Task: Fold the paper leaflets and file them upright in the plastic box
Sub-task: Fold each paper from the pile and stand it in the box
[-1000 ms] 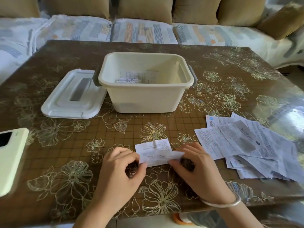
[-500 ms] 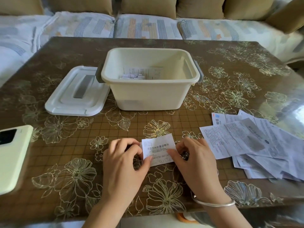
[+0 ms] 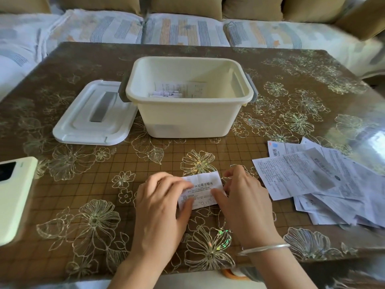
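A small folded leaflet (image 3: 203, 187) with printed text lies flat on the table in front of me. My left hand (image 3: 160, 203) holds its left end, fingers on top and thumb at the lower edge. My right hand (image 3: 243, 197) holds the right end, thumb lying across the paper and fingers curled at the edge. Behind it stands the open cream plastic box (image 3: 187, 119), with a few folded leaflets (image 3: 179, 89) upright inside against its far wall. A loose pile of unfolded leaflets (image 3: 312, 178) is spread to the right.
The box's white lid (image 3: 93, 115) lies flat to the left of the box. A pale phone-like device (image 3: 14, 195) sits at the table's left edge. The floral table cover (image 3: 83, 215) is glossy. A sofa (image 3: 187, 30) runs behind the table.
The leaflet was raised and being folded between both hands; now it is folded smaller and lies flat on the table under my fingers. My view has shifted slightly closer.
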`<state>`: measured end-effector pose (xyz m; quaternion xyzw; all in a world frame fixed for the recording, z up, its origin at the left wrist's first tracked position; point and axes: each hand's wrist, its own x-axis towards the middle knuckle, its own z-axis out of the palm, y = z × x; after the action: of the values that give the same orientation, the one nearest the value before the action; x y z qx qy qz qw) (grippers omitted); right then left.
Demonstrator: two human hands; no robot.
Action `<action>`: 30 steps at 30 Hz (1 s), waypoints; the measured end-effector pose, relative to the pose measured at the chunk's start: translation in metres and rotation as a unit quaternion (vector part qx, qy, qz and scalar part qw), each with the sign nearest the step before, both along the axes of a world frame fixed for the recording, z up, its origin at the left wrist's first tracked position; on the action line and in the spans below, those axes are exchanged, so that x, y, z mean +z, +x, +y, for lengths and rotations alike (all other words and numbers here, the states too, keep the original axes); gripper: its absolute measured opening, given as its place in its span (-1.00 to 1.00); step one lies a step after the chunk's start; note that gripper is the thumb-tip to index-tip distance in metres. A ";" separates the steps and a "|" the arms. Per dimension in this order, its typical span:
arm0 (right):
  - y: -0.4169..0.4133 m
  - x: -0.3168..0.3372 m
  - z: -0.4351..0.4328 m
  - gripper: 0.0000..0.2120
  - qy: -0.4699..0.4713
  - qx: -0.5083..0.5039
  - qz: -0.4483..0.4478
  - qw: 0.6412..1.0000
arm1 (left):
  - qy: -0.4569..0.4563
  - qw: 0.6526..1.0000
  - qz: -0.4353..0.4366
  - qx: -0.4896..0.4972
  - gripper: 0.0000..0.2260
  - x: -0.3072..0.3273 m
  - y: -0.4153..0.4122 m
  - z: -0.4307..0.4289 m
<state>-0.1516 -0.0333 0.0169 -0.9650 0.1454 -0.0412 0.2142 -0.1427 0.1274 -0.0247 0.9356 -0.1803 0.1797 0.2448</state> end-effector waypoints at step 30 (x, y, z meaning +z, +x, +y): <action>-0.021 -0.005 -0.011 -0.69 0.272 0.179 -0.075 0.942 | 0.039 0.993 0.108 -0.029 -0.55 0.010 0.016 0.002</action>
<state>-0.1725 -0.0446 0.0114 -0.8740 -0.0405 -0.0335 0.4831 -0.1262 0.1298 -0.0144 0.9525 -0.1870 0.0632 0.2318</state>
